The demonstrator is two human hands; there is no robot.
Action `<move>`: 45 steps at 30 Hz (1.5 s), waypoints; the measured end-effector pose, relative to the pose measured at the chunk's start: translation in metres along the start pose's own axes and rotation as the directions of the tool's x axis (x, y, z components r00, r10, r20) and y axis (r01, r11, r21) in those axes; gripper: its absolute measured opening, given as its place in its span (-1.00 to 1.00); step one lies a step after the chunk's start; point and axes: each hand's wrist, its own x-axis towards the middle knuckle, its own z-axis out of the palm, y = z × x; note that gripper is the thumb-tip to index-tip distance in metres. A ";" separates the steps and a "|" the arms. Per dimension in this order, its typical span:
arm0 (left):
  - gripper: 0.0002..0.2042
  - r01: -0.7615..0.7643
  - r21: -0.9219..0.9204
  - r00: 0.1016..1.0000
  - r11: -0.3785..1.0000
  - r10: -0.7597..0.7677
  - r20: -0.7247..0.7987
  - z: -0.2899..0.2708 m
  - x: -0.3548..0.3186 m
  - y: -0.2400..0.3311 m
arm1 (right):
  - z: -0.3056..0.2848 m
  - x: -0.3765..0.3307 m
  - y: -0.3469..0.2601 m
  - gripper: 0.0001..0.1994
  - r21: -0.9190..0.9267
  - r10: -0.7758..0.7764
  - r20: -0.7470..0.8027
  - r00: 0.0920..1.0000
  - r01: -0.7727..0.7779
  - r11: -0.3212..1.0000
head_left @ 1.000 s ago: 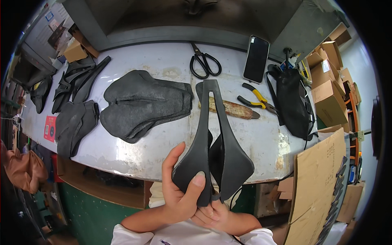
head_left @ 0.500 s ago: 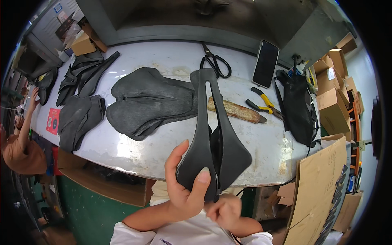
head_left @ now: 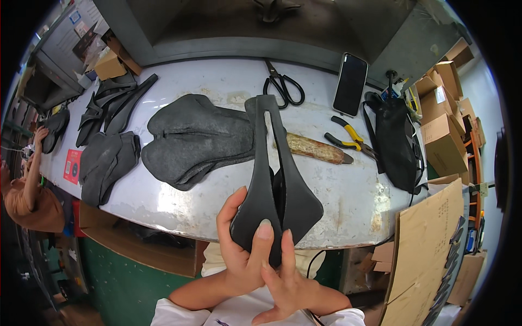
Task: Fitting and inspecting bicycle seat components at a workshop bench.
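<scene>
My left hand [head_left: 242, 261] grips a black bicycle saddle [head_left: 302, 209] by its wide rear, thumb on top and fingers round the left edge. The saddle stands with its narrow nose pointing away from me, and a long slot runs down its middle. My right hand [head_left: 291, 290] is just below the saddle's rear edge. One of its fingers is stretched up against that edge, the others spread apart. Beyond the nose, to the left, lies a stack of grey-black saddle covers [head_left: 201, 133]. A worn wooden-handled tool [head_left: 315, 148] sits partly behind the saddle.
Black scissors [head_left: 284, 89], a phone [head_left: 350, 84], yellow-black pliers [head_left: 350, 136] and a black pouch [head_left: 397, 138] lie on the white table [head_left: 212, 217]. More folded black pieces [head_left: 109, 163] are at left, near a co-worker's arm [head_left: 35, 157]. Cardboard [head_left: 424, 244] stands at right.
The saddle has shifted slightly left in view. My right hand has uncurled from below the saddle and come up, its fingers spreading, one now against the rear edge.
</scene>
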 end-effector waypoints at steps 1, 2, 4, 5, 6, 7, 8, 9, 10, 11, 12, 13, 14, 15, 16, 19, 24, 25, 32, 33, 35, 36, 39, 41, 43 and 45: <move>-0.43 -0.004 0.004 1.000 1.000 0.004 0.000 -0.003 0.001 -0.001 | -0.002 -0.001 0.001 0.06 0.048 0.015 0.012 1.000 -0.015 0.999; -0.43 -0.006 0.063 1.000 0.998 0.004 0.023 -0.008 0.004 -0.002 | -0.010 -0.005 0.008 0.06 0.050 0.011 0.011 1.000 -0.012 0.999; -0.44 -0.014 0.129 0.999 0.992 0.008 0.043 -0.017 0.006 0.001 | -0.028 -0.014 0.028 -0.08 0.525 0.116 0.117 0.986 -0.160 0.836; -0.43 -0.008 0.167 0.996 0.986 -0.008 0.091 -0.019 0.005 0.002 | -0.021 -0.027 0.019 -0.18 0.623 0.398 -0.125 0.909 -0.240 0.744; -0.42 -0.006 0.206 0.990 0.978 -0.023 0.138 -0.021 0.006 0.003 | -0.013 -0.040 0.010 -0.28 0.730 0.646 -0.315 0.696 -0.258 0.633; -0.42 -0.013 0.213 0.990 0.977 -0.017 0.140 -0.022 0.006 0.010 | -0.016 -0.035 0.014 -0.43 0.620 0.583 -0.508 0.634 -0.201 0.758; -0.39 0.056 0.141 0.981 0.988 -0.081 0.177 -0.024 0.007 0.018 | -0.020 -0.022 0.024 -0.44 0.528 0.499 -0.625 0.600 -0.146 0.837; -0.36 0.127 0.071 0.966 0.989 -0.140 0.219 -0.028 0.009 0.025 | -0.022 -0.012 0.032 -0.44 0.421 0.400 -0.729 0.556 -0.097 0.902; -0.31 0.362 -0.149 0.873 0.920 -0.279 0.400 -0.038 0.017 0.035 | -0.026 -0.019 0.041 -0.43 0.572 0.440 -0.606 0.663 -0.021 0.820; -0.28 0.593 -0.197 0.728 0.781 -0.415 0.545 -0.046 0.027 0.036 | -0.031 -0.023 0.051 -0.43 0.714 0.461 -0.467 0.754 0.014 0.700; -0.28 0.552 -0.109 0.744 0.827 -0.428 0.513 -0.045 0.026 0.033 | -0.035 -0.025 0.051 -0.42 0.898 0.505 -0.284 0.815 0.042 0.437; -0.27 0.493 -0.019 0.763 0.870 -0.421 0.491 -0.042 0.023 0.035 | -0.042 -0.028 0.054 -0.42 0.892 0.503 -0.299 0.811 0.050 0.449; -0.27 0.488 -0.015 0.760 0.873 -0.416 0.500 -0.042 0.019 0.039 | -0.051 -0.034 0.059 -0.45 0.885 0.334 -0.225 0.916 0.049 0.463; -0.28 0.385 0.073 0.804 0.920 -0.373 0.462 -0.042 0.017 0.042 | -0.057 -0.036 0.061 -0.47 0.877 0.152 -0.138 0.979 0.049 0.478; -0.30 0.280 0.169 0.845 0.945 -0.327 0.424 -0.044 0.013 0.043 | -0.064 -0.027 0.049 -0.66 0.862 0.242 -0.093 0.966 -0.043 0.505; -0.28 -0.249 0.440 0.860 0.863 -0.013 0.511 -0.053 0.009 0.044 | -0.072 -0.022 0.033 -0.79 0.760 0.321 -0.064 0.945 -0.163 0.629; -0.25 -0.443 0.447 0.808 0.778 0.129 0.575 -0.064 0.003 0.044 | -0.068 -0.003 0.020 -0.73 0.591 0.354 -0.240 0.904 -0.154 0.792; -0.24 -0.457 0.409 0.798 0.790 0.161 0.581 -0.066 0.002 0.042 | -0.067 0.008 0.019 -0.67 0.453 0.375 -0.300 0.877 -0.215 0.865; -0.19 -0.601 0.337 0.669 0.725 0.225 0.709 -0.069 0.008 0.045 | -0.047 0.009 0.023 -0.59 0.495 0.376 -0.296 0.878 -0.195 0.847; -0.19 -0.657 0.356 0.637 0.664 0.238 0.733 -0.069 0.009 0.045 | -0.047 0.009 0.023 -0.62 0.519 0.413 -0.316 0.854 -0.208 0.829; -0.20 -0.666 0.375 0.651 0.645 0.257 0.714 -0.065 0.009 0.046 | -0.045 0.005 0.026 -0.65 0.495 0.386 -0.294 0.874 -0.206 0.844; -0.22 -0.671 0.397 0.668 0.627 0.278 0.690 -0.063 0.008 0.046 | -0.044 0.004 0.027 -0.69 0.469 0.360 -0.265 0.895 -0.207 0.859; -0.22 -0.642 0.470 0.762 0.606 0.435 0.480 -0.068 0.002 0.020 | -0.048 0.010 0.018 -0.75 0.262 0.354 -0.346 0.869 -0.272 0.926; -0.18 -0.469 0.542 0.882 0.698 0.335 0.332 -0.051 0.005 0.034 | -0.050 0.013 0.005 -0.74 0.252 0.408 -0.342 0.847 -0.336 0.908; -0.18 -0.632 0.728 0.774 0.264 0.251 0.581 -0.048 0.021 0.043 | -0.048 0.018 -0.002 -0.74 0.247 0.457 -0.332 0.825 -0.392 0.886; -0.32 -0.637 0.751 0.766 0.176 0.260 0.588 -0.049 0.022 0.035 | -0.044 0.023 -0.005 -0.71 -0.074 0.277 -0.337 0.900 -0.319 0.945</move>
